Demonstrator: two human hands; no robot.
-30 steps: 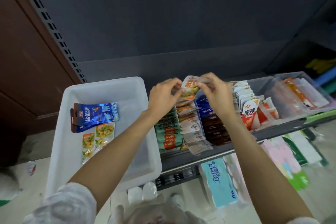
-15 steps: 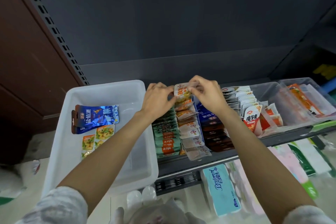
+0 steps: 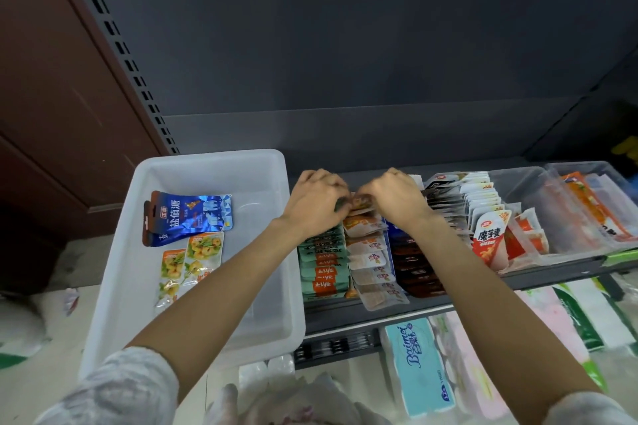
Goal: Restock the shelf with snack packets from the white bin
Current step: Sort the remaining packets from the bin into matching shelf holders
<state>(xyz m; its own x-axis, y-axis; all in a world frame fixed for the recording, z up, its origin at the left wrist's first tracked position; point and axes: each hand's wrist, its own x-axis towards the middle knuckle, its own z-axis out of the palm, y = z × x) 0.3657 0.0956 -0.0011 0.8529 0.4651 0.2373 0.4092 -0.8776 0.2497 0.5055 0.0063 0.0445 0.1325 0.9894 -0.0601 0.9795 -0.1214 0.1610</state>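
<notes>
holding 2 pkts, white bin

Both hands meet, fingers curled, forearms outstretched.

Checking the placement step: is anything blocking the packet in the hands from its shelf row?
Nothing visible does. Both the left hand and right hand hold the packet at the back of its row.

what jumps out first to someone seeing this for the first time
Two bare hands, the left hand and right hand, meet at the back of a shelf row, pinching a small snack packet between them. Left of the shelf, the white bin holds shiny blue packets and shrimp-print packets.
</notes>
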